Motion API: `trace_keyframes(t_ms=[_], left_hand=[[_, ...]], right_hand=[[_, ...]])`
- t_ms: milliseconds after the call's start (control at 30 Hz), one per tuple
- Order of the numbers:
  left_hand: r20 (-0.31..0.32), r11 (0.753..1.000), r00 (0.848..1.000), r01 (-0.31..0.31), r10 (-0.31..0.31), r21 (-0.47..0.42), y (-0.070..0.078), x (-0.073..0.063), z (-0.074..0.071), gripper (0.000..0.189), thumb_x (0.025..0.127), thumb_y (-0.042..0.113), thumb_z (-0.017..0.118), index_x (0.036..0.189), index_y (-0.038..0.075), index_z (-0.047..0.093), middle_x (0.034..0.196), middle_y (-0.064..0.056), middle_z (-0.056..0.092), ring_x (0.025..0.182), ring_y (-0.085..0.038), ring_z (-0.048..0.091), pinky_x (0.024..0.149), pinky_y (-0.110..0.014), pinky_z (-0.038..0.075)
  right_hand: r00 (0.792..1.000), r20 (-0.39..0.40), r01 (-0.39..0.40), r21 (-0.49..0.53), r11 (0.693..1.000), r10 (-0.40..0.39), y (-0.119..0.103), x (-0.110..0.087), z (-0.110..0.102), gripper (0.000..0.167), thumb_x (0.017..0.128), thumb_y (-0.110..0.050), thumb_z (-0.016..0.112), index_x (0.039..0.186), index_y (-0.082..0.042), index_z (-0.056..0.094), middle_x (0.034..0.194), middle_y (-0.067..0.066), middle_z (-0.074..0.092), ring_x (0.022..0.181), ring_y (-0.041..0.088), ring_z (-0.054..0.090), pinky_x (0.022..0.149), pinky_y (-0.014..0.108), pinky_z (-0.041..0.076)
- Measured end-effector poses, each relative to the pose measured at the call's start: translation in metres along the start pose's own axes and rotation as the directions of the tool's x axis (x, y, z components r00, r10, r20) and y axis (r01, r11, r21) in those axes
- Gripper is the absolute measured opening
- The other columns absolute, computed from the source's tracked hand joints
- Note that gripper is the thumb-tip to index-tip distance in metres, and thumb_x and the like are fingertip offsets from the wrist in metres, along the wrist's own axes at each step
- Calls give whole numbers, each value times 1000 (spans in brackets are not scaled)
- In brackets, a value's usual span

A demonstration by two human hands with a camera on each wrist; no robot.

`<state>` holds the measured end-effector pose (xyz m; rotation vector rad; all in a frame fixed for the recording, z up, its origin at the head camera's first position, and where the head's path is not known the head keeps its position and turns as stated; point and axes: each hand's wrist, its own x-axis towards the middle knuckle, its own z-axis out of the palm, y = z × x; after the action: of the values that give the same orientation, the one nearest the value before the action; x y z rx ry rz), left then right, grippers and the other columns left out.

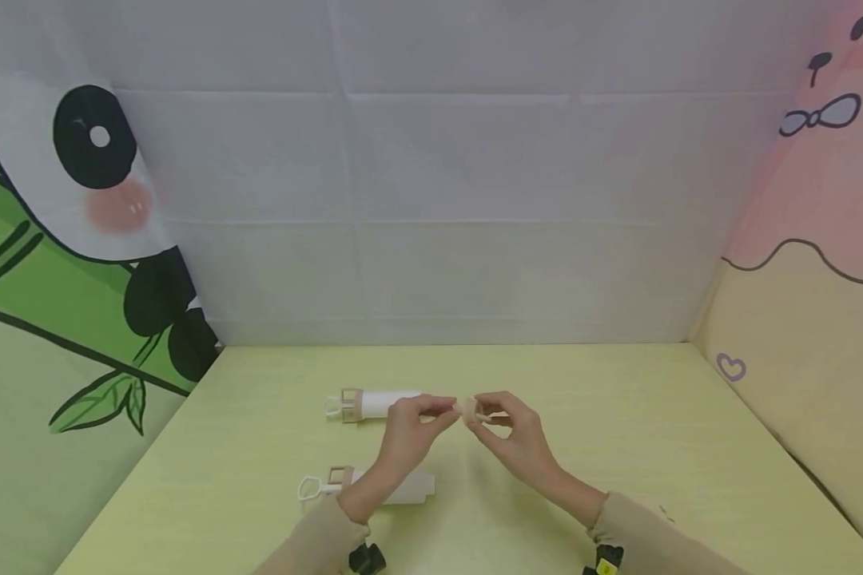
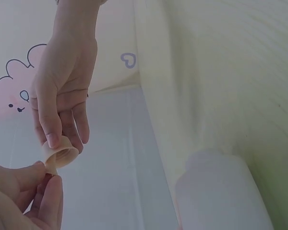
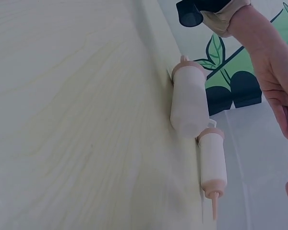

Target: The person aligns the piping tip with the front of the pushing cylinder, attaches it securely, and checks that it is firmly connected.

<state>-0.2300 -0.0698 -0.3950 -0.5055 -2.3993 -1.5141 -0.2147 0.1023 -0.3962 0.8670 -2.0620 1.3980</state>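
Between both hands, above the table, is a small beige screw cap point(image 2: 62, 153) with threads inside and a thin beige tip point(image 1: 484, 418) pointing right. My right hand point(image 1: 523, 439) holds the cap by its side between thumb and fingers. From the left, my left hand point(image 1: 408, 431) pinches a narrow beige piece point(image 2: 51, 167) at the cap's edge; whether it is separate from the cap, I cannot tell. A white tube with a pinkish collar and pull handle point(image 1: 410, 487) lies below my left forearm. Behind it lies a similar tube point(image 1: 381, 404), which has a pink nozzle point(image 3: 214, 203).
The pale yellow wood-grain table point(image 1: 618, 431) spreads around the hands. A white sheet point(image 1: 460, 200) hangs behind it, with cartoon-printed panels to the left and right. Each wrist carries a small black device point(image 1: 367, 557).
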Motion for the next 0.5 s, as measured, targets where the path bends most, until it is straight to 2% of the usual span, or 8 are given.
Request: trace_keyframes(t_ms=[200, 333, 433, 500], left_hand=[[19, 1000, 1000, -22, 22, -16, 0, -2, 3, 22, 81, 17, 68, 95, 1, 70, 86, -9, 69, 79, -21, 65, 69, -20, 52], [25, 999, 999, -38, 39, -29, 1, -3, 4, 22, 81, 18, 67, 95, 1, 70, 87, -9, 69, 79, -20, 65, 70, -27, 53], [19, 996, 997, -78, 78, -34, 2, -4, 5, 22, 82, 19, 67, 94, 2, 71, 87, -9, 70, 79, -17, 65, 70, -30, 54], [4, 991, 992, -127, 127, -34, 1, -5, 6, 21, 81, 19, 67, 93, 2, 71, 87, -9, 70, 78, -15, 66, 68, -29, 54]], right_hand=[[999, 8, -49, 9, 999, 49, -2, -1, 1, 28, 74, 7, 68, 101, 8, 58, 92, 17, 61, 82, 31, 60, 69, 36, 55], [995, 24, -101, 40, 994, 101, -3, -1, 2, 26, 75, 7, 68, 99, 8, 59, 95, 18, 62, 84, 31, 61, 71, 37, 54], [991, 39, -130, 68, 989, 127, -2, -2, 3, 26, 75, 7, 68, 100, 8, 58, 96, 18, 61, 86, 30, 61, 73, 38, 54], [989, 43, -145, 86, 986, 141, 1, -2, 4, 26, 76, 7, 68, 100, 7, 58, 97, 18, 61, 86, 28, 61, 73, 38, 53]])
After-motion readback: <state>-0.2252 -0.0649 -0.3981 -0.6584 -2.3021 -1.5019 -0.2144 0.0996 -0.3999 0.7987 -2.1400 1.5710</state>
